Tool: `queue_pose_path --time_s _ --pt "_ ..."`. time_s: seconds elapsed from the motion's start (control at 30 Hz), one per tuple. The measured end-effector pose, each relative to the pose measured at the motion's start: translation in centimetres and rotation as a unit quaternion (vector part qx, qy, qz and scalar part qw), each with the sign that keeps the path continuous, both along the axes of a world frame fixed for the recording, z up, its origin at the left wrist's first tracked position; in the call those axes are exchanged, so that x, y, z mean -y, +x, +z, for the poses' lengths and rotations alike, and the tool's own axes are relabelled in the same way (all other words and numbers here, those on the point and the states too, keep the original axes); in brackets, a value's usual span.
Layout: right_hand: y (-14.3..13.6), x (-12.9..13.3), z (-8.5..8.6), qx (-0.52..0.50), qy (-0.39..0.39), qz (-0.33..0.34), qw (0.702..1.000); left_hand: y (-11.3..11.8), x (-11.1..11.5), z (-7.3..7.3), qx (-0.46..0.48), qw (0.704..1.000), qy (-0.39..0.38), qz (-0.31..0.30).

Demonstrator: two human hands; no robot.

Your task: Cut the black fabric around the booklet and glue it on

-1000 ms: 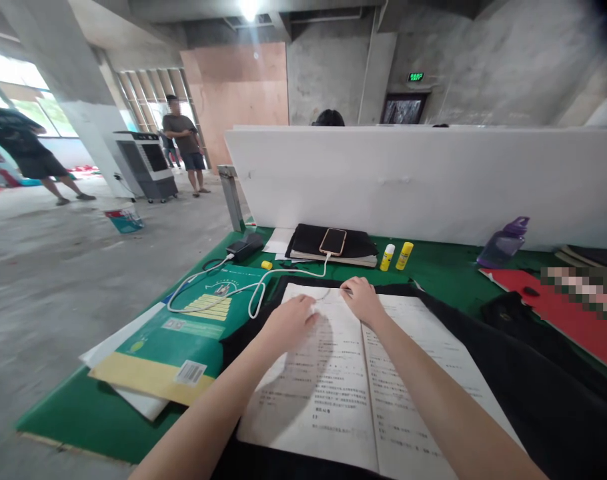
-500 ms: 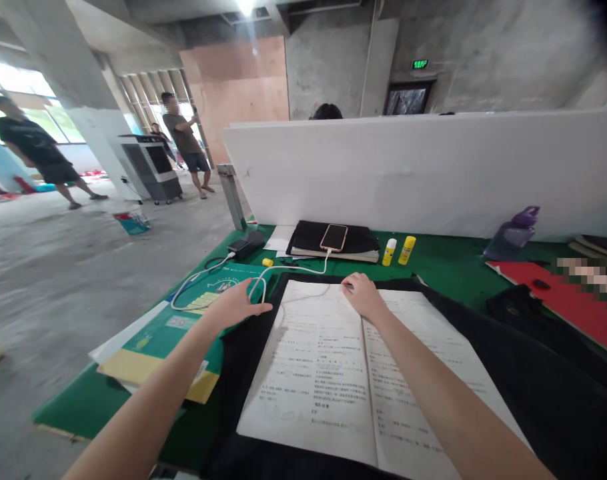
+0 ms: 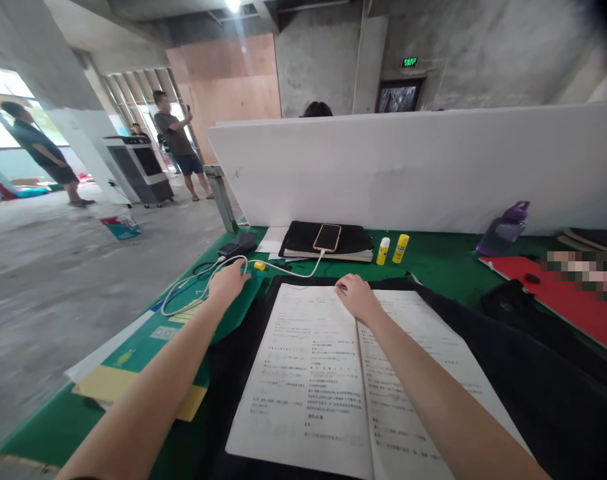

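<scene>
An open printed book [image 3: 293,360] lies on a black cloth [image 3: 488,340]. My right hand [image 3: 354,293] rests at the book's top edge near the fold, fingers curled; a small dark thing shows at the fingertips, too small to name. Over the green workbook [image 3: 148,340] on the left, my left hand [image 3: 228,283] is closed on a white charging cable [image 3: 303,275]. The cable loops around to a black adapter [image 3: 237,245] and plugs into a phone [image 3: 327,238]. That phone lies on a black-covered book [image 3: 291,240].
Two glue sticks [image 3: 401,249] stand behind the book, and a yellow cap [image 3: 259,265] lies near the cable. A purple bottle [image 3: 503,230] and red folder [image 3: 573,303] are at right. A white board [image 3: 408,170] walls off the table's back. Two people stand at far left.
My left hand has moved left and away with the cable, off the book's edge and over the workbook. The right hand stays at the book's top edge. The view has shifted slightly.
</scene>
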State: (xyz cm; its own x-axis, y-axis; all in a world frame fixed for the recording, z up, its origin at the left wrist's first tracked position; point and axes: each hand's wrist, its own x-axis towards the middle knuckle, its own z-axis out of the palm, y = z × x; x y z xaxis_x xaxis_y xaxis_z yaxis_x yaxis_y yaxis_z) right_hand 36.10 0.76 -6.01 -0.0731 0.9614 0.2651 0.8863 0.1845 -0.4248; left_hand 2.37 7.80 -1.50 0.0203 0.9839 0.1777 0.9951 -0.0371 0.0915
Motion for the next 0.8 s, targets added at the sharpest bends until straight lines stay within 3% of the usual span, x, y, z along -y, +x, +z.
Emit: queue_pose_path --time_s 0.3,0.63,0.8 --pt "-0.1 0.1 0.2 0.006 -0.002 -0.002 1.000 -0.3 -3.7 -1.2 0.003 0.994 0.099 0.035" --pt "-0.2 0.0 0.3 0.008 -0.009 -0.004 1.000 -0.3 -6.9 -1.9 0.016 0.999 0.022 0.023" --pt "-0.2 0.1 0.5 0.008 -0.011 -0.007 1.000 -0.2 -7.5 -1.4 -0.002 0.997 -0.065 -0.030"
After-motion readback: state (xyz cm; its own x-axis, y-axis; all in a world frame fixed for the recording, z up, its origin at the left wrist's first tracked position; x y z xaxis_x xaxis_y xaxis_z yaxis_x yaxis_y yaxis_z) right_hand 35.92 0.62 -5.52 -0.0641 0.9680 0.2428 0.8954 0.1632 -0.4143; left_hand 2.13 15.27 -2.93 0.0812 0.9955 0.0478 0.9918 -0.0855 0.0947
